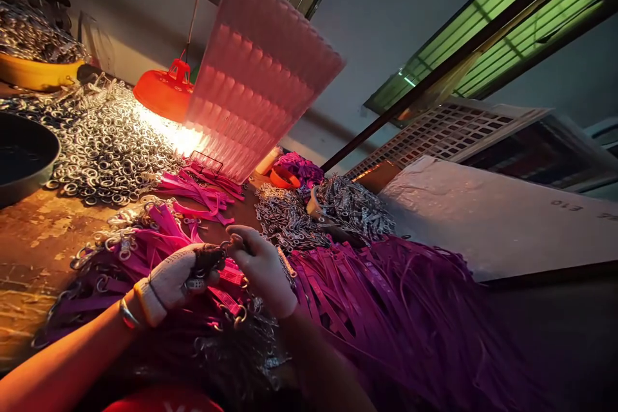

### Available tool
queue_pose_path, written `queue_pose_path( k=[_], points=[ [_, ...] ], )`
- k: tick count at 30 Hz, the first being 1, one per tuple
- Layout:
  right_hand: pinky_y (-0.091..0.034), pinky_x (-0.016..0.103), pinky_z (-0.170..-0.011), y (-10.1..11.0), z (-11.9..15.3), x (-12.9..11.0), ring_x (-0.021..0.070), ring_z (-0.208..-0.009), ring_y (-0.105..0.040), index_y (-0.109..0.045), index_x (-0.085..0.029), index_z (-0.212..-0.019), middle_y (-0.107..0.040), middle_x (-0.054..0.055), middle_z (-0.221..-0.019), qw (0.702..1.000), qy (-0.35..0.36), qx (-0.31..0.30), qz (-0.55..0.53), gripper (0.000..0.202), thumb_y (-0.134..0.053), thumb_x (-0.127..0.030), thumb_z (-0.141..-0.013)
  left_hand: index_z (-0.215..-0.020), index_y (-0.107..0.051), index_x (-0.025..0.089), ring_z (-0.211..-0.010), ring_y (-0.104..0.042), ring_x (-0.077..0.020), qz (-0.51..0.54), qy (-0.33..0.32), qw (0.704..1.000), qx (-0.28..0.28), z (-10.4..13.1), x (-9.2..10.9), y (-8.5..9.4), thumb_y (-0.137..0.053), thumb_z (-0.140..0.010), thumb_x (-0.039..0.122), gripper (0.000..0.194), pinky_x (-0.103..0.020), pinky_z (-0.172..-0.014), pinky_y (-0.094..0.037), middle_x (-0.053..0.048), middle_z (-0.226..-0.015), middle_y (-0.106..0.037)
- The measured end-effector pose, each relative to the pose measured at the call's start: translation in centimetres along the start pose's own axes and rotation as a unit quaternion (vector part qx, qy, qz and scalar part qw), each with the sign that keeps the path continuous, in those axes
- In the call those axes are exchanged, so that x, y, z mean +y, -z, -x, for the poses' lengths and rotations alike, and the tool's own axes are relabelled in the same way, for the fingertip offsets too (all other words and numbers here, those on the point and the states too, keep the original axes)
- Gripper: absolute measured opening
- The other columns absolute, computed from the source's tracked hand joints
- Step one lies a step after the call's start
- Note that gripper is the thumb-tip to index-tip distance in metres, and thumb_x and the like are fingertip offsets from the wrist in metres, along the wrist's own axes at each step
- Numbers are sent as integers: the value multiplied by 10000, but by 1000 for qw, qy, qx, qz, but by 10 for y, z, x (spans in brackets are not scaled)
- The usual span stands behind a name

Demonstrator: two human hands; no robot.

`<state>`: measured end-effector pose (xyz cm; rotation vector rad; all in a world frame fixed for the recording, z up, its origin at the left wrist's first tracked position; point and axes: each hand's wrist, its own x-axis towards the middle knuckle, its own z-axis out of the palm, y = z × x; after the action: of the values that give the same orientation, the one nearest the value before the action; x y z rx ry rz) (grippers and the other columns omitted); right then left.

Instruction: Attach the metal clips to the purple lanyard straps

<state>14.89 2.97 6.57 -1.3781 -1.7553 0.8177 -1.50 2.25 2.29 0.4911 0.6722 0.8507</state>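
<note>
My left hand (pixel 176 277), in a white glove with dark fingertips, is closed around metal pieces; a shiny metal fitting (pixel 196 284) shows below its fingers. My right hand (pixel 264 268), also gloved, pinches a small metal ring (pixel 236 239) close to the left fingertips. What exactly joins the pieces between the hands is too small and dark to make out. Below and behind them lie pink straps (pixel 167 228) with metal rings at their ends. A heap of purple straps (pixel 367 290) spreads out to the right of my right hand.
Loose metal rings (pixel 111 141) are piled under a red hanging lamp (pixel 167 91). A dark pan (pixel 24 158) stands at the left, near a yellow basin (pixel 41 72) of metal parts. Metal hooks (pixel 355 206) are heaped beyond my right hand. A pink translucent panel (pixel 265 71) leans behind.
</note>
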Motion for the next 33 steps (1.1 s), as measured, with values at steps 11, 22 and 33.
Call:
queue_pose_path(
  k=[11, 22, 33],
  points=[
    [-319, 212, -478, -8, -16, -5, 75, -516, -413, -662, -189, -920, -536, -54, -648, 961, -121, 18, -250, 232, -699, -291, -715, -1011, -760, 138, -608, -611, -124, -46, -165, 985, 10, 11, 18, 11, -736, -706, 183, 310, -174, -489, -438, -67, -775, -714],
    [-327, 205, -442, -21, -14, -5, 79, -484, -441, -623, -176, -1094, -562, -55, -653, 954, -165, -95, -231, 400, -714, -354, -747, -1019, -713, 157, -497, -496, -61, -99, -156, 983, 7, 3, -3, 10, -723, -811, 310, 258, -147, -434, -339, -10, -684, -648],
    [-458, 305, -883, -11, -5, -1, 191, -1018, -641, -643, -238, -1136, -702, 52, -1132, 983, 119, -42, 135, 211, -492, -299, -1001, -783, -595, 163, -423, -449, -66, -119, -141, 980, 76, 2, 5, 8, -705, -728, 282, 172, -167, -405, -347, 45, -548, -526]
  ],
)
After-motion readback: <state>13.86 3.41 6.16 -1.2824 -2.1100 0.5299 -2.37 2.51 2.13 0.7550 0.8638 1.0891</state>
